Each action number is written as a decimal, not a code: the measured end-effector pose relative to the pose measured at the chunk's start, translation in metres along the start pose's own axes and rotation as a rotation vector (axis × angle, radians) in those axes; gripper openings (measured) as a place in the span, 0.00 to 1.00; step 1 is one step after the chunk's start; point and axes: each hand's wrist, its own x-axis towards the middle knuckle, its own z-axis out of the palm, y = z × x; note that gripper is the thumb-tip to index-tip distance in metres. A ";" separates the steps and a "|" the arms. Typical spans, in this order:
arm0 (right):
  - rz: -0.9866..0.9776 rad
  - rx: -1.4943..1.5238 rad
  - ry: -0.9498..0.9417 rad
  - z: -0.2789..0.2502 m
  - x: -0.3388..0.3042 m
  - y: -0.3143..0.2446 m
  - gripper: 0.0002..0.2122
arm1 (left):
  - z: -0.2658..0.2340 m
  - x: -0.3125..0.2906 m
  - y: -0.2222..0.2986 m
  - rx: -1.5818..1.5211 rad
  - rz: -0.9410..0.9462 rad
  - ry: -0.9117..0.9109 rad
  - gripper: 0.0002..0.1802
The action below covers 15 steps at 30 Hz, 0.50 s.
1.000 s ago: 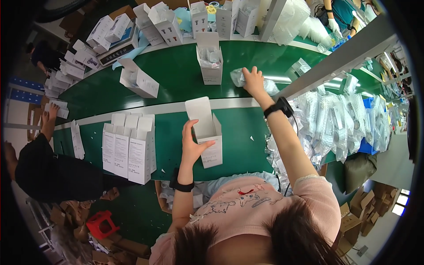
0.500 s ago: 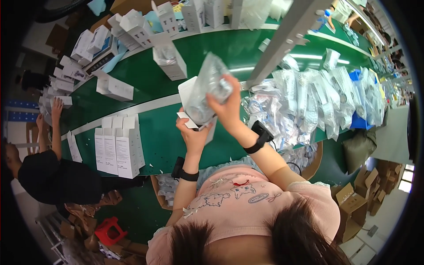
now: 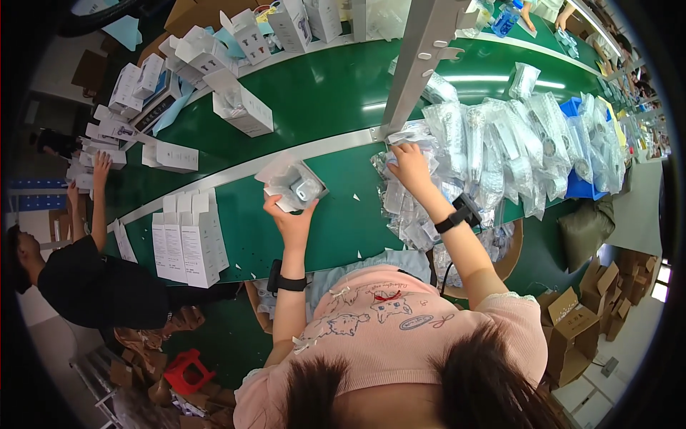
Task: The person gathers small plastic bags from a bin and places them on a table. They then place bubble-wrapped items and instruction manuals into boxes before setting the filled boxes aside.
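Note:
My left hand (image 3: 291,220) is closed round the lower side of an open white cardboard box (image 3: 269,174), tilted with its mouth toward me. Inside the box sits a clear-wrapped item (image 3: 306,187), pale grey and rounded; the rest of it is hidden by the walls. Over to the right, my right hand (image 3: 412,170) reaches down to the left edge of a heap of small clear plastic bags (image 3: 418,230). Its thumb and fingers are slightly apart and touch the bags, and nothing is lifted in them.
Folded white boxes (image 3: 187,239) stand at left; another open box (image 3: 244,111) stands beyond the rail. Bubble-wrapped packs (image 3: 511,143) lie in rows at right beside a blue bin (image 3: 586,187). A metal post (image 3: 418,71) rises by my right hand. A co-worker (image 3: 100,275) handles boxes at far left.
The wrapped item has gone down into the box, and my right hand has let go of it and moved right to the bags. My left hand has brought the box slightly left.

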 end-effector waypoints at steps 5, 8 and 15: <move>0.077 -0.287 -0.198 0.032 0.000 0.001 0.16 | -0.013 0.011 0.009 -0.137 0.075 0.029 0.37; -0.041 -0.019 -0.209 0.037 -0.006 0.014 0.14 | -0.021 0.021 0.032 0.055 0.131 -0.010 0.28; 0.116 1.063 0.139 -0.052 0.016 -0.076 0.11 | -0.034 0.036 0.031 0.021 0.019 -0.007 0.10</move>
